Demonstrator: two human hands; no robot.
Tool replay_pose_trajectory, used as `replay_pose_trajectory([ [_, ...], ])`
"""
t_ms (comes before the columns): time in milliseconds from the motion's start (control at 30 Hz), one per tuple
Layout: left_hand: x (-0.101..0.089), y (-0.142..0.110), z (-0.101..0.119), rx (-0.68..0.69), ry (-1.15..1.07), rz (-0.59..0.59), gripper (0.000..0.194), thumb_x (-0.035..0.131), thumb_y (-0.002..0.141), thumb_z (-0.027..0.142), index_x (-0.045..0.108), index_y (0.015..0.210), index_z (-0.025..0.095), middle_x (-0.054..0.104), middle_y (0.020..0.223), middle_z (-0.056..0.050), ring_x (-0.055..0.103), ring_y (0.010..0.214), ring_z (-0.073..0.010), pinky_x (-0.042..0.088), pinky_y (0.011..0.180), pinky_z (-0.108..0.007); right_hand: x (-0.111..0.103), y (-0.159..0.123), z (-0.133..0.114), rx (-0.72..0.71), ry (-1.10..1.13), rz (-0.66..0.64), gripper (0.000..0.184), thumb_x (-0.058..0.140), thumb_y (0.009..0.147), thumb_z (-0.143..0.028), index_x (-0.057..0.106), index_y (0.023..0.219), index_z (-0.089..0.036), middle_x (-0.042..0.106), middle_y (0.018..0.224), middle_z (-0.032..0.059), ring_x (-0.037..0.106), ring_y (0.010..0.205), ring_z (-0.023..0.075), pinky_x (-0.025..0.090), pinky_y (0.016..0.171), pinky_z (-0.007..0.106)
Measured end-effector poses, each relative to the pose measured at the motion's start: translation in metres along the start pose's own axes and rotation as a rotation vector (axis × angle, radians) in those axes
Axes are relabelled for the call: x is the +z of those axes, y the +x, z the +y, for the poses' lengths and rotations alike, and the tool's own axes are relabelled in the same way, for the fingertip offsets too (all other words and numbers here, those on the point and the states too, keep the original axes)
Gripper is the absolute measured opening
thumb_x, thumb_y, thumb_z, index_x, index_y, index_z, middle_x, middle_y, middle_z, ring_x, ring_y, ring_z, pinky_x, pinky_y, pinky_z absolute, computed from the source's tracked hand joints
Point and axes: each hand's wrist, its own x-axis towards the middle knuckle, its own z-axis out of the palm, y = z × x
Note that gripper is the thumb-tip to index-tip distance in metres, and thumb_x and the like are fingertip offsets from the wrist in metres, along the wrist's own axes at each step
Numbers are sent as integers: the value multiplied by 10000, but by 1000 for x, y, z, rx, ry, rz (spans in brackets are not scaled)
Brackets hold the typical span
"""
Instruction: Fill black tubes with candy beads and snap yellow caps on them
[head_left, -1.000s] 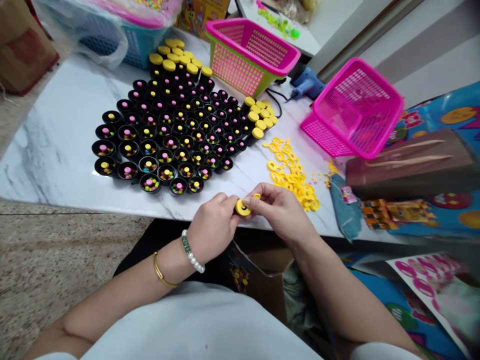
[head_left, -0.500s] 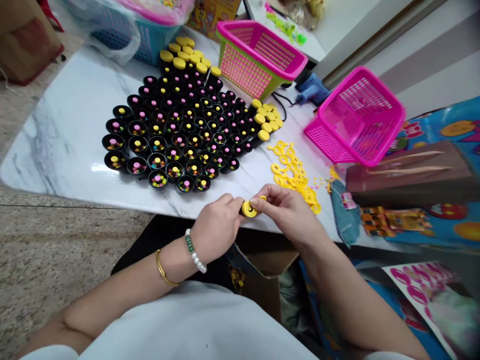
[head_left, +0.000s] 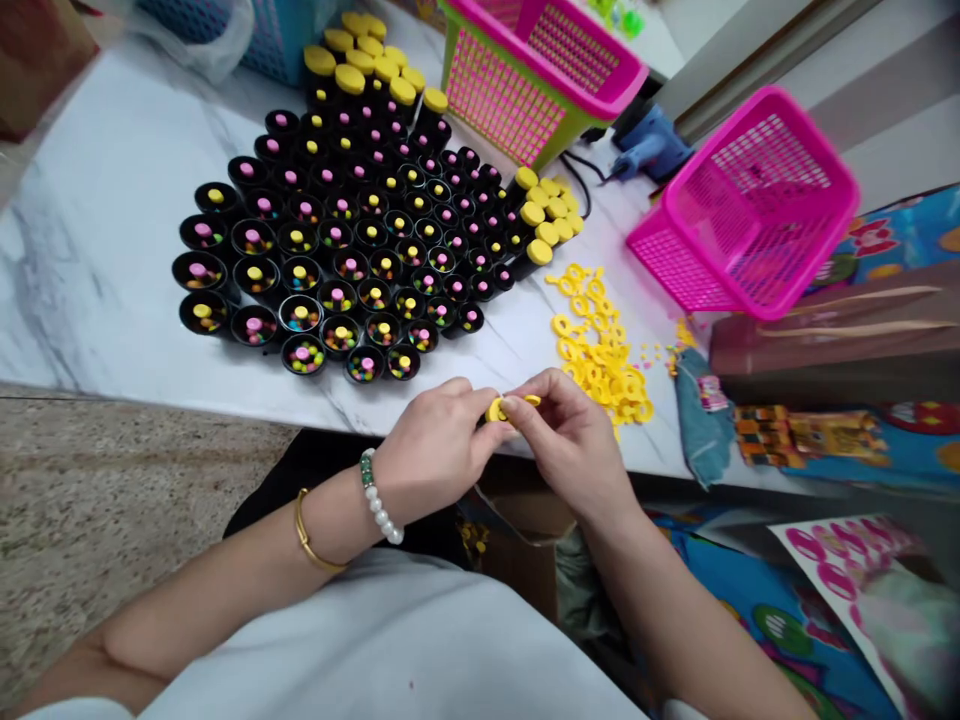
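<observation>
the small yellow ring (head_left: 494, 411) sits between the two hands, near the table's front edge. the left hand (head_left: 435, 440) is curled closed, its thumb and forefinger gripping the ring from the left; whatever else it may hold is hidden. the right hand (head_left: 574, 440) pinches from the right, thumb over the ring. a yellow tab (head_left: 532, 400) pokes out at the right fingertips, so the line from ring to tab runs roughly left to right; whether they are one piece i cannot tell.

the pile of loose yellow rings (head_left: 604, 370) lies beyond the right hand, the nearer of the two. the black cups (head_left: 304, 355) stand upright and crowded beyond the left hand. bare white marbled table (head_left: 97, 250) shows left of the cups and in a strip before them. farther back, a pink basket (head_left: 750, 200) stands right of a blue glue gun (head_left: 652, 145).
</observation>
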Motion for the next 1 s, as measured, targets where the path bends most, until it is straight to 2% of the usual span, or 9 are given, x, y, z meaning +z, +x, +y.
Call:
replay_pose_trajectory([
  [67,6,-5,-3,36,28,45,233,532,942,294,645,1083,147,575,818,-25,563,762,-166,466,712,-288,2,-1,1,-13,2,8,246,707,794,-394,570,737,-198,608,658,-17,538,591,111,444,545,222],
  [167,18,-13,-9,102,36,211,383,605,900,328,554,1239,156,578,932,-43,572,794,-170,503,726,-295,3,-3,1,-19,5,27,232,714,784,-397,609,756,-191,635,687,-5,566,618,123,465,576,236],
  [267,27,-17,-12,138,40,346,319,600,903,308,568,1206,213,547,957,-27,573,790,-144,519,728,-265,1,-7,5,-16,4,56,255,683,808,-436,664,785,-184,656,712,11,589,653,139,489,625,262],
  [367,30,-18,-12,147,74,381,239,567,921,300,586,1143,216,543,971,-27,584,799,-137,525,714,-246,-8,-8,10,39,92,42,368,586,868,-512,709,785,-175,673,715,37,606,675,152,506,665,290],
  [533,27,-18,-10,143,157,301,187,562,920,277,580,1079,181,570,931,-20,588,777,-146,517,679,-245,-29,19,4,274,294,-267,380,778,683,-522,708,705,-148,674,632,46,607,584,136,497,577,265],
  [667,25,-16,-9,123,148,258,165,562,922,281,588,1054,185,565,897,-9,572,742,-138,493,672,-240,-34,47,-8,369,191,-603,400,859,596,-452,628,722,-150,659,610,4,585,529,103,478,528,223],
  [733,24,-14,-8,104,143,242,141,560,921,277,597,1019,183,563,891,-9,565,742,-137,479,667,-238,-30,52,-10,389,103,-702,408,858,612,-414,565,749,-165,650,630,-18,606,557,106,499,543,220],
  [867,24,-13,-5,33,158,203,119,555,917,276,609,967,182,560,868,-13,553,724,-144,467,652,-246,-22,32,-12,322,15,-606,392,750,735,-482,504,843,-197,597,648,-48,607,567,117,525,535,244],
  [1000,24,-13,-5,-22,203,172,93,592,874,199,611,963,178,576,841,-16,570,736,-159,478,652,-253,-16,-1,-11,62,-114,-433,357,691,793,-469,540,1011,-230,618,777,-12,579,613,139,507,533,275],
])
